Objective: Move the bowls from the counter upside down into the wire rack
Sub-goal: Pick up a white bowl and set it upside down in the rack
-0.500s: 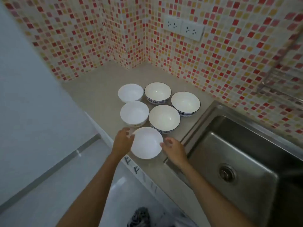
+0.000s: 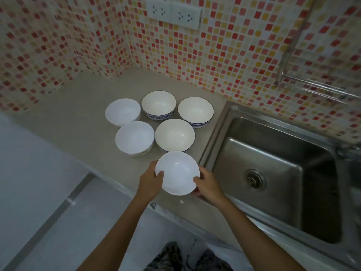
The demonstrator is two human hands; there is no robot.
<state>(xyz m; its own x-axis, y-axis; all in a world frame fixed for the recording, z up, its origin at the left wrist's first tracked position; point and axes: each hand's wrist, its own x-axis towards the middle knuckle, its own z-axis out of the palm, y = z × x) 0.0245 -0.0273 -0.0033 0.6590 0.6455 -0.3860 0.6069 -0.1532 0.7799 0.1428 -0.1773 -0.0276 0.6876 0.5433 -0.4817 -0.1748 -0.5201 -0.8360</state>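
Several white bowls stand upright on the beige counter [image 2: 78, 122]. The nearest white bowl [image 2: 177, 173] is gripped on both sides: my left hand [image 2: 151, 182] holds its left rim and my right hand [image 2: 208, 184] holds its right rim, thumbs over the edge. Behind it stand a plain white bowl [image 2: 134, 137] and a blue-rimmed bowl [image 2: 174, 134]. The back row has a white bowl [image 2: 122, 111] and two blue-patterned bowls [image 2: 158, 104] [image 2: 195, 111]. Part of a wire rack [image 2: 312, 86] shows on the tiled wall at upper right.
A steel sink [image 2: 273, 173] with a drain lies right of the bowls. Mosaic-tiled walls enclose the counter's corner, with two sockets [image 2: 173, 13] above. The counter's front edge runs just beneath my hands; the floor lies below to the left.
Both hands have closed on the nearest bowl's rim, thumbs now over the edge. The camera has moved closer, and the bowl seems slightly raised or tilted toward me.
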